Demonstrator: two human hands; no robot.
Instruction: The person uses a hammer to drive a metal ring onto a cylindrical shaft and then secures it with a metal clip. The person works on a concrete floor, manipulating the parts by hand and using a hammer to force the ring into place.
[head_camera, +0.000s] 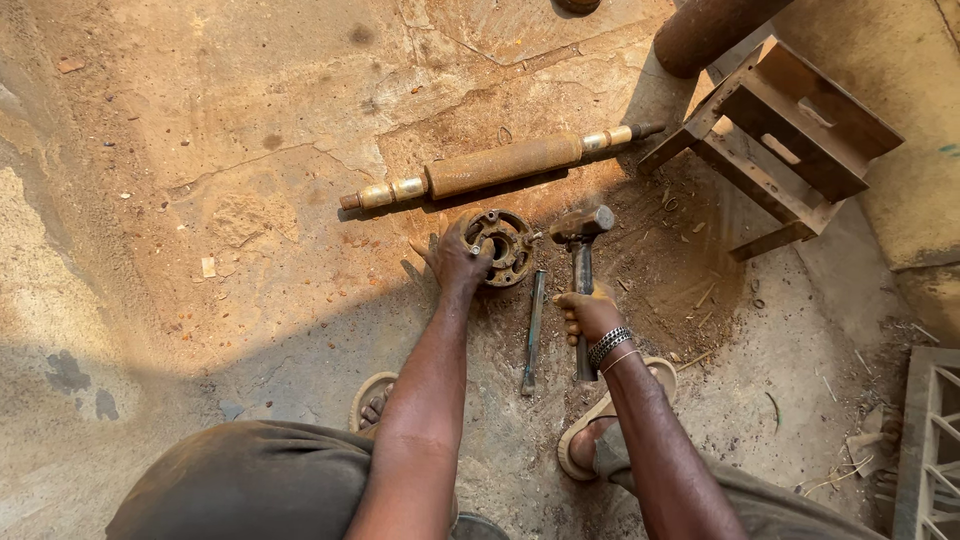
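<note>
My left hand (455, 258) grips the rim of a rusty round flange hub (508, 246) that lies on the dirt floor. My right hand (590, 312) is closed around the handle of a steel hammer (580, 232), whose head rests just right of the hub. Between my hands a long metal chisel bar (533, 330) lies on the ground, pointing away from me. Beyond the hub lies a rusty shaft (500, 165) with shiny ends, set across the view.
A rusty metal stool frame (775, 150) stands at the upper right, with a thick pipe (705, 35) behind it. A grey grille (930, 440) leans at the lower right. My sandalled feet (600, 420) rest beside the tools. The floor is cracked concrete and dirt.
</note>
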